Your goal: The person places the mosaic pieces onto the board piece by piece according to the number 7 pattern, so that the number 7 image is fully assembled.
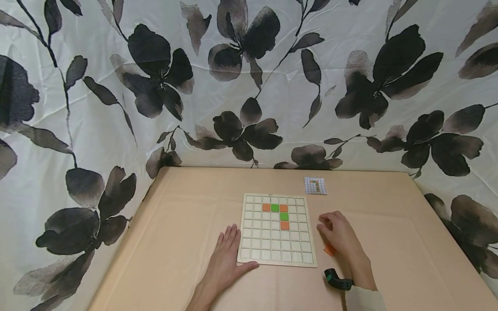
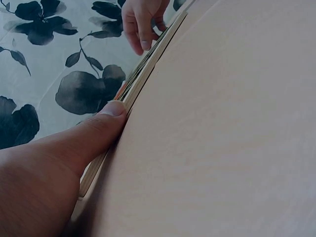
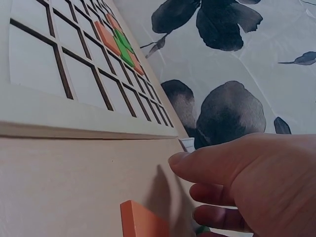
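A pale wooden grid board (image 1: pixel 260 246) lies on the table, with three orange tiles (image 1: pixel 285 225) and two green tiles (image 1: pixel 284 216) in its upper squares. My left hand (image 1: pixel 223 255) rests against the board's lower left corner, fingers straight along its left side and thumb on its near edge. Right of the board, my right hand (image 1: pixel 342 235) hovers with loosely bent fingers. Nothing shows between its thumb and fingers in the right wrist view. Below it a loose orange tile (image 3: pixel 143 219) lies on the table. A green bit (image 3: pixel 201 230) shows partly behind the fingers.
A small card (image 1: pixel 315 185) with a printed grid pattern lies beyond the board's top right corner. The wooden table (image 1: pixel 186 207) meets a flower-printed cloth (image 1: pixel 295 95) at its far edge. A dark band with a device (image 1: pixel 338 280) circles the right wrist.
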`<action>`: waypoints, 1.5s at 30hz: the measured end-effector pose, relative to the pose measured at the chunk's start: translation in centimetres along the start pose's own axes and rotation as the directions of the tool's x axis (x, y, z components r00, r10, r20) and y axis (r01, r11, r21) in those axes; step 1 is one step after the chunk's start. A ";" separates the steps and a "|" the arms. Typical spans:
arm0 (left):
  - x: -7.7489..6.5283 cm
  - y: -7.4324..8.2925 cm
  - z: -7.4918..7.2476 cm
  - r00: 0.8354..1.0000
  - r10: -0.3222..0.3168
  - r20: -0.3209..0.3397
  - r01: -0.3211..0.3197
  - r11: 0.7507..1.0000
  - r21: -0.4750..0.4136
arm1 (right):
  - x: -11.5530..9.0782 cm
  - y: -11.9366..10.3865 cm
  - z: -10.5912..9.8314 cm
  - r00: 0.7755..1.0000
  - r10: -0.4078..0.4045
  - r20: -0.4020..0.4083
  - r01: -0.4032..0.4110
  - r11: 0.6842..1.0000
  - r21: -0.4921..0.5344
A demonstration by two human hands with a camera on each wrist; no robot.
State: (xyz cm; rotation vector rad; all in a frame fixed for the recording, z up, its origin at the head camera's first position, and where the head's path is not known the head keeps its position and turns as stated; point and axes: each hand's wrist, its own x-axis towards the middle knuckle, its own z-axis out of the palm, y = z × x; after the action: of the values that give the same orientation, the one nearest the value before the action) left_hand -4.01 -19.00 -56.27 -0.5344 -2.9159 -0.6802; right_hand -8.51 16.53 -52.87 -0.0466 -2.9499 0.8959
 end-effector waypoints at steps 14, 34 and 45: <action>-0.3 -0.2 -0.3 1.000 0.011 0.001 -0.011 1.000 -0.011 | -0.7 -0.6 -0.2 0.998 0.046 0.037 -0.046 0.999 -0.001; -0.6 -0.4 -0.7 1.000 0.010 0.020 -0.010 1.000 -0.010 | -1.2 -0.4 -0.2 0.996 0.076 0.038 -0.076 0.997 -0.009; -0.5 -0.1 -0.9 1.000 -0.002 0.028 0.002 1.000 -0.019 | -1.3 0.6 -1.4 0.994 0.101 0.038 -0.101 0.995 -0.010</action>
State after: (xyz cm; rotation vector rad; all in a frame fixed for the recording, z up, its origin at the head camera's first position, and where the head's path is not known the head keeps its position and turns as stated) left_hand -3.58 -19.59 -55.60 -0.5475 -2.9392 -0.7075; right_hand -7.16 17.71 -52.07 -0.1821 -3.0105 0.9072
